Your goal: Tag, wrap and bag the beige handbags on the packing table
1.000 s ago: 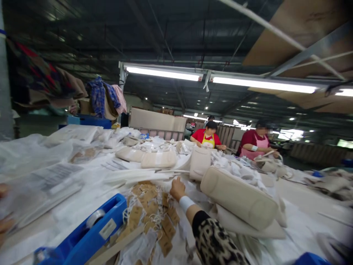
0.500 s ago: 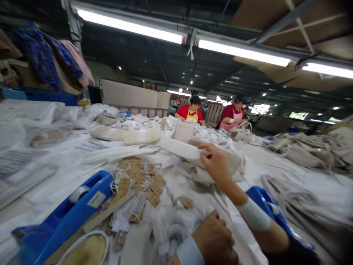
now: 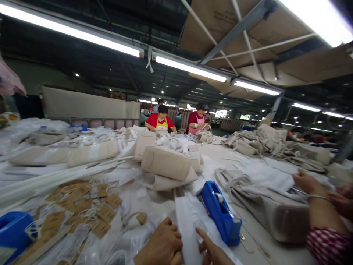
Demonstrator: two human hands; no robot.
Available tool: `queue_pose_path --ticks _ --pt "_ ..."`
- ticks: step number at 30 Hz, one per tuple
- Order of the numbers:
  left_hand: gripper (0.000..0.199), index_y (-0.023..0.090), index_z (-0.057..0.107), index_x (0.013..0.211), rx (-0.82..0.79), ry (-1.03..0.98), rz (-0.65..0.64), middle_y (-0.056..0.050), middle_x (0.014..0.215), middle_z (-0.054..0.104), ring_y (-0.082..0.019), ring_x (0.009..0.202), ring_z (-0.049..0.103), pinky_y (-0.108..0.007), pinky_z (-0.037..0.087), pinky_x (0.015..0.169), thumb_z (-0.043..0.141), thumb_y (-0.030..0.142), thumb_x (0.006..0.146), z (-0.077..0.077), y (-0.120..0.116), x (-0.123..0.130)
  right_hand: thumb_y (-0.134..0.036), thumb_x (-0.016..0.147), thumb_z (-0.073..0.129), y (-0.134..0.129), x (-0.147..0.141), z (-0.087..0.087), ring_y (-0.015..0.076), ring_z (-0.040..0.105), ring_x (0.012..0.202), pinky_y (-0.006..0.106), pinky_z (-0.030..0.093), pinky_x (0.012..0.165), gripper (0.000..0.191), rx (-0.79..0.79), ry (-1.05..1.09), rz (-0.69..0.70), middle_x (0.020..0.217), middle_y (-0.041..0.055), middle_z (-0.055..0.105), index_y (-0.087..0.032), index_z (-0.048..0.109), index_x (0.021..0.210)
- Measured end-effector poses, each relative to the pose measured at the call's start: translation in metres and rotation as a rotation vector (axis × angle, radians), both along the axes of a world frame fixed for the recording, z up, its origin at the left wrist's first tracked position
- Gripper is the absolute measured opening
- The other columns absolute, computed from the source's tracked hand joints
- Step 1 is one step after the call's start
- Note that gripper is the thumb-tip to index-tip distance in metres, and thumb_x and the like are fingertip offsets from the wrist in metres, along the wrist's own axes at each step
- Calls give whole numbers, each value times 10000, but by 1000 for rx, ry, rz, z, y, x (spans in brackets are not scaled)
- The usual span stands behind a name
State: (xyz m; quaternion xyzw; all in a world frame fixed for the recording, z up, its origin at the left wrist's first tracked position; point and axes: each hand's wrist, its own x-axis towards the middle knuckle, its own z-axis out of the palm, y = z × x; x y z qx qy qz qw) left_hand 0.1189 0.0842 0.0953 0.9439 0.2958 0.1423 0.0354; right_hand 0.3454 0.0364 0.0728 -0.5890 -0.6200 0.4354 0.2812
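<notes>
Low in the view, my left hand (image 3: 160, 243) has its fingers curled at the left edge of a white foam strip (image 3: 188, 230); whether it grips the strip is hidden. My right hand (image 3: 212, 248) is at the strip's right side, index finger extended and the others partly bent. Just beyond it stands a blue tape dispenser (image 3: 220, 211). Ahead of the strip, a beige bag (image 3: 165, 162) lies on its side on pale material. Brown paper tags (image 3: 106, 213) with white strings are heaped to the left.
Another blue dispenser (image 3: 13, 235) is at the left edge. Another person's hand (image 3: 307, 182) works at a grey-beige bag (image 3: 286, 217) on the right. Two people in red stand across the table. Wrapped beige pieces (image 3: 92, 151) lie at the back left.
The view has turned right. My right hand has drawn back from the bag, bringing the white strip down beside my left hand. A neighbouring person's hands now show at the right.
</notes>
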Motion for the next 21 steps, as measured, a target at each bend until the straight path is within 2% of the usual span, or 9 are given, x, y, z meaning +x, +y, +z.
queue_pose_path --ticks 4,6,8,11,13,15,17,19,21 --pt "64 170 527 624 -38 17 2 -8 704 634 -163 750 539 -358 352 872 535 127 671 8 -3 -1 -208 636 601 30 -42 10 170 559 776 312 477 798 918 144 84 -69 964 27 563 -151 318 1507" --pt "62 171 508 637 -65 -10 -10 -12 735 633 -162 764 536 -358 345 886 531 121 666 13 -4 -1 -183 645 571 43 -55 17 172 547 808 311 468 815 806 162 165 -97 961 30 555 -154 425 1437" --pt "75 173 487 639 -86 -47 -14 -15 746 626 -163 778 534 -361 337 900 517 110 665 18 -5 -1 -161 609 568 52 -59 25 162 531 756 300 471 742 683 123 221 -90 943 25 553 -173 558 1292" --pt "87 175 474 636 -138 -77 -13 -20 745 620 -165 791 538 -366 331 903 495 104 683 27 -7 -2 -132 559 562 53 -47 35 156 525 697 274 447 639 592 50 279 -65 857 0 545 -192 630 1144" --pt "96 175 478 637 -184 -70 -31 -23 746 621 -165 793 540 -368 332 895 490 116 712 32 -8 -3 -135 564 564 44 -29 39 175 554 751 286 457 674 615 21 320 -69 861 -2 566 -215 623 1171" --pt "124 174 479 628 -216 -60 -54 -16 709 596 -159 773 531 -370 332 896 489 134 744 36 -7 -4 -153 614 571 31 -8 42 221 585 964 356 464 865 660 53 336 -80 1066 38 618 -241 584 1268" --pt "144 173 481 625 -241 -59 -64 -8 684 568 -151 757 516 -371 331 902 486 140 765 38 -5 -4 -163 651 588 16 10 44 257 476 1257 425 312 1098 668 85 325 -43 1333 61 569 -245 575 1314" --pt "152 172 480 627 -268 -70 -60 -4 682 556 -147 752 506 -372 333 901 475 135 774 40 -4 -5 -171 680 590 2 20 47 267 373 1373 449 206 1164 659 66 313 3 1451 55 498 -245 575 1335" --pt "160 171 470 624 -288 -86 -53 -2 677 548 -145 740 494 -374 337 890 457 127 778 42 -3 -4 -167 696 574 -12 21 48 281 368 1381 461 245 1147 661 16 294 40 1474 50 479 -254 574 1351"
